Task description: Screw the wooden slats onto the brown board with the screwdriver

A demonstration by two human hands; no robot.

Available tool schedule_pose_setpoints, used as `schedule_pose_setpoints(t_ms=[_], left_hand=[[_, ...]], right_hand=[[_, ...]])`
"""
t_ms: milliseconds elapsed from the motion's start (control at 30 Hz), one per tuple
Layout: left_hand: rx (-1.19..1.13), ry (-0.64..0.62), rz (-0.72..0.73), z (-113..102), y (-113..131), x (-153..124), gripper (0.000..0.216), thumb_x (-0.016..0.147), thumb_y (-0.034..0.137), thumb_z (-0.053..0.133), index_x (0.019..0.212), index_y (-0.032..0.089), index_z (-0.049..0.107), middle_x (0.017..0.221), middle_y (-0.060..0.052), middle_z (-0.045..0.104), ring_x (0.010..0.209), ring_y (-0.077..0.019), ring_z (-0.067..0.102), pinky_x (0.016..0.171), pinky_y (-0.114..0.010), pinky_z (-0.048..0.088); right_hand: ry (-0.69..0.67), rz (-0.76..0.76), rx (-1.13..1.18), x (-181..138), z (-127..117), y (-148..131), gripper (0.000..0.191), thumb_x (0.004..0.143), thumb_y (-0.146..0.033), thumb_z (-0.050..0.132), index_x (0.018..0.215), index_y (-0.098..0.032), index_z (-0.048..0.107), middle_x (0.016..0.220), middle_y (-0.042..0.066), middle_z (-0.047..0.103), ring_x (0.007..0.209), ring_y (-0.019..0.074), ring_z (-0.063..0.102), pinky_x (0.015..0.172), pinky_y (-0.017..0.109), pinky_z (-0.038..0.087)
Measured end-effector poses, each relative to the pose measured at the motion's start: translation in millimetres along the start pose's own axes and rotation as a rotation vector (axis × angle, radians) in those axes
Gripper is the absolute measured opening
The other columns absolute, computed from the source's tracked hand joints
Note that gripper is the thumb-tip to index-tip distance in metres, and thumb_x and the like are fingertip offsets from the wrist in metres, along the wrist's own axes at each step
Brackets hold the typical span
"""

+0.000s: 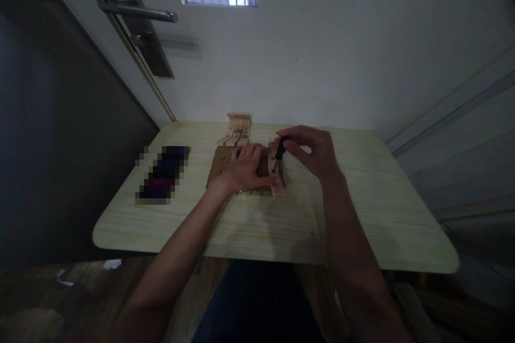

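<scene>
A brown board (219, 163) with small dark holes lies on the table, and a pale wooden strip (277, 189) lies across its right end. My left hand (246, 167) rests on the board with its fingers spread and its thumb stretched out onto the strip. In my right hand (311, 149) is a screwdriver (280, 148) with a black handle, pinched between thumb and fingers. Its shaft slants down to the strip, where the tip meets the wood near a dark spot. Whether a screw sits under the tip I cannot tell.
Behind the board lie several pale wooden pieces (240, 124) with thin dark items on them. A blurred-out, dark flat object (164, 174) lies on the left of the light wood-grain table (362, 225). A white door with a metal handle (139, 12) stands beyond.
</scene>
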State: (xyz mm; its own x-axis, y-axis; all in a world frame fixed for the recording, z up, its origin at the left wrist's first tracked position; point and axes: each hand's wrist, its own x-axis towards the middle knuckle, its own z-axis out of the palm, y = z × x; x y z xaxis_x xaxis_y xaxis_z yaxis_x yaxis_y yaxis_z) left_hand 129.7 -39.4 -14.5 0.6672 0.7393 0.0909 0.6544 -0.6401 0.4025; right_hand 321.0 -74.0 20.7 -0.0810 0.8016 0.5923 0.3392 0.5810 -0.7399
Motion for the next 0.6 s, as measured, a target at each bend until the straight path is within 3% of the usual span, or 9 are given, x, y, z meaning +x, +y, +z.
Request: schedule_pose_setpoints(t_ms=[167, 400, 500, 600], left_hand=[[-0.012, 0.003, 0.003, -2.3, 1.8, -1.3, 0.075, 0.075, 0.077, 0.050, 0.123, 0.021, 0.042, 0.132, -0.013, 0.048, 0.128, -0.0342, 0.039, 0.108, -0.056, 0.023], [-0.018, 0.004, 0.004, -1.1, 1.4, -1.7, 0.076, 0.073, 0.077, 0.052, 0.124, 0.021, 0.042, 0.133, -0.012, 0.047, 0.130, -0.0343, 0.038, 0.109, -0.055, 0.023], [-0.013, 0.011, 0.006, 0.3, 0.2, -0.9, 0.078, 0.073, 0.078, 0.052, 0.126, 0.021, 0.041, 0.134, -0.012, 0.047, 0.129, -0.0345, 0.038, 0.109, -0.056, 0.023], [-0.008, 0.015, 0.015, 1.3, -1.2, -0.5, 0.079, 0.075, 0.078, 0.050, 0.127, 0.020, 0.040, 0.133, -0.013, 0.047, 0.128, -0.0345, 0.039, 0.108, -0.056, 0.023]], right_hand=[[-0.021, 0.025, 0.063, 0.2, -1.5, 0.1, 0.020, 0.083, -0.029, 0.065, 0.101, -0.022, 0.073, 0.099, 0.003, 0.075, 0.082, 0.0139, 0.072, 0.070, 0.027, 0.062], [0.063, 0.056, 0.050, 3.4, 1.8, 6.7, 0.022, 0.072, -0.035, 0.077, 0.086, -0.022, 0.067, 0.069, -0.005, 0.063, 0.063, 0.0083, 0.062, 0.058, 0.020, 0.056], [0.067, 0.056, 0.040, 4.3, 3.8, 6.1, 0.033, 0.069, -0.036, 0.080, 0.097, -0.026, 0.066, 0.065, -0.007, 0.057, 0.060, 0.0077, 0.058, 0.056, 0.020, 0.054], [0.055, 0.045, 0.027, 4.9, 6.3, 6.3, 0.026, 0.072, -0.035, 0.079, 0.093, -0.025, 0.070, 0.069, -0.005, 0.060, 0.062, 0.0077, 0.059, 0.058, 0.020, 0.055]])
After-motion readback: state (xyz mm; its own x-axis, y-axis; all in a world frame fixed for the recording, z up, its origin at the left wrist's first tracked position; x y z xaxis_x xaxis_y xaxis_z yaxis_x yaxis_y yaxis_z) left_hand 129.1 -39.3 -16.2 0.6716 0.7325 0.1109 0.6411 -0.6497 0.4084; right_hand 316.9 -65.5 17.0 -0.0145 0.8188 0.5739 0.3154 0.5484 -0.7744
